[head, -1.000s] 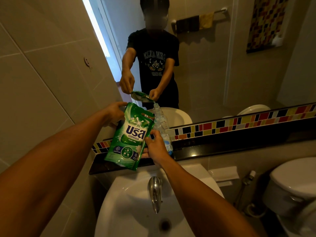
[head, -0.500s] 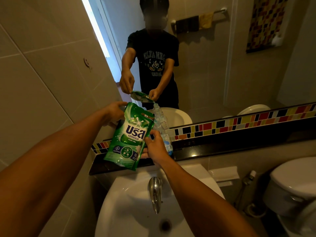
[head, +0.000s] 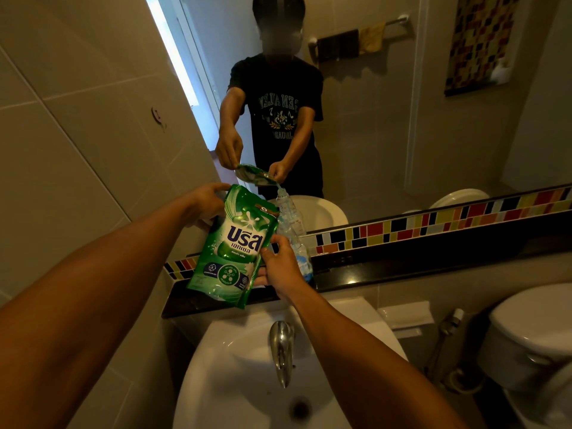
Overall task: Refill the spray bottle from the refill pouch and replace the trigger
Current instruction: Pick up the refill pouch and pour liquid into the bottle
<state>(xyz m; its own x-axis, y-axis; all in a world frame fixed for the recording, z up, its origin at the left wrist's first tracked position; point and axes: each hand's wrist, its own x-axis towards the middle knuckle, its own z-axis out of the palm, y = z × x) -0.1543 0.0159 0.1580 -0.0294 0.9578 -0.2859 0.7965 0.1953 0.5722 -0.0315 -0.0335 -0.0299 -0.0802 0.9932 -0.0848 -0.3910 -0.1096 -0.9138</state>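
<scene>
A green refill pouch (head: 230, 252) is tipped with its upper right corner against the mouth of a clear plastic bottle (head: 298, 247) that stands on the black ledge (head: 387, 275) below the mirror. My left hand (head: 205, 204) grips the pouch's top left corner. My right hand (head: 280, 267) holds the pouch's lower right edge, in front of the bottle. The bottle has no trigger on it, and no trigger shows in view. The bottle's mouth is hidden behind the pouch.
A white basin (head: 247, 382) with a chrome tap (head: 281, 348) lies under my arms. A toilet (head: 532, 332) and hose fitting (head: 445, 329) stand at right. A large mirror (head: 402, 119) with a coloured tile strip (head: 433, 222) rises behind the ledge; tiled wall at left.
</scene>
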